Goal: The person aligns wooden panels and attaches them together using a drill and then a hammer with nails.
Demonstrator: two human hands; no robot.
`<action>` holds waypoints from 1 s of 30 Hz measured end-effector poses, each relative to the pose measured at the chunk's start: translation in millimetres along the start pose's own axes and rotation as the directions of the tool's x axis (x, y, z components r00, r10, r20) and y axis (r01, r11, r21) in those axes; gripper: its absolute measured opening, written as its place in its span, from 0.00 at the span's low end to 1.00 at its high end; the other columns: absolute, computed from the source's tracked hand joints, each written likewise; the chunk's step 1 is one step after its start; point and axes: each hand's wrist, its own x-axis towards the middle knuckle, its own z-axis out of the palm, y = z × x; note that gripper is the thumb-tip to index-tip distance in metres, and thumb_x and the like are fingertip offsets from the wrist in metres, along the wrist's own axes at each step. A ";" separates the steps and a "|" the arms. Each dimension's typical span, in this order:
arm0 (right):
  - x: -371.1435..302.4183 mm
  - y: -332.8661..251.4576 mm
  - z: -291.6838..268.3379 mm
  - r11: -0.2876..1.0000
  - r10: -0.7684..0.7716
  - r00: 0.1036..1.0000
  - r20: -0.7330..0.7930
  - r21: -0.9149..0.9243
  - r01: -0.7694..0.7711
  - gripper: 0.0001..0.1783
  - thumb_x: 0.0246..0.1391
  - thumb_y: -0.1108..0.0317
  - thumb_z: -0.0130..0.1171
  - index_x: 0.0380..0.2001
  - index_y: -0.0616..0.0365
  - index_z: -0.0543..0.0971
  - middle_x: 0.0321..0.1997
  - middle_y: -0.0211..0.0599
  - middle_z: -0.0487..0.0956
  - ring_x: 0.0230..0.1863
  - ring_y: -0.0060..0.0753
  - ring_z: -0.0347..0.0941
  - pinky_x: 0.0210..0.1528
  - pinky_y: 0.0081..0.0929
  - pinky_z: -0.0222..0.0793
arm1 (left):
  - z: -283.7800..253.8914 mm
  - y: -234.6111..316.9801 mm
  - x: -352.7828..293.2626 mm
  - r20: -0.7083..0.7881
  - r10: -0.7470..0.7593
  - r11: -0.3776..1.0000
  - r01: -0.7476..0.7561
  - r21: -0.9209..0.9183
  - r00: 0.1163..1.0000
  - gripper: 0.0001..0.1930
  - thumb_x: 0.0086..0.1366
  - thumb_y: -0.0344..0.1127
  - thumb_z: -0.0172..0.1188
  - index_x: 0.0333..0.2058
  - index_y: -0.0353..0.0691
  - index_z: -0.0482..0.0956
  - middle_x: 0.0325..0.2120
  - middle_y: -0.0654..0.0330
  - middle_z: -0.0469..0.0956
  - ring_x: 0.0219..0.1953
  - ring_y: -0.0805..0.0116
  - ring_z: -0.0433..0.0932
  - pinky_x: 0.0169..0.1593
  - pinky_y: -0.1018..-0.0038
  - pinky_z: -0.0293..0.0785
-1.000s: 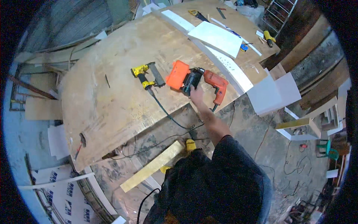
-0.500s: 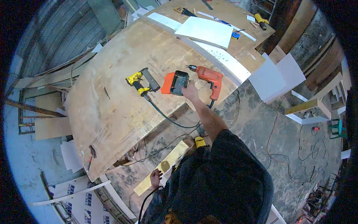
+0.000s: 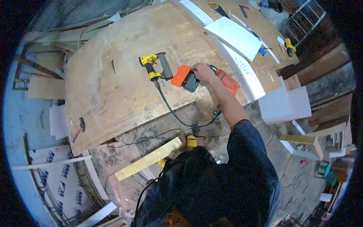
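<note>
Right hand is clenched on orange jigsaw, lying just left of it on bench; long axis left-right. Left hand not seen.

Site: carpentry workshop | Evidence: large plywood worktop; yellow nail gun, orange power tool; white cut panels; timber offcut on dusty concrete floor
</note>
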 end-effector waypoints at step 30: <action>12.9 -4.7 7.2 0.940 -0.276 0.842 0.464 -0.053 0.337 0.10 0.47 0.63 0.55 0.31 0.52 0.83 0.33 0.45 0.81 0.38 0.47 0.79 0.41 0.39 0.73 | 28.5 -46.1 -12.3 0.128 -0.165 0.724 0.208 -0.658 0.978 0.18 0.62 0.52 0.60 0.41 0.45 0.74 0.34 0.62 0.79 0.33 0.66 0.78 0.29 0.67 0.70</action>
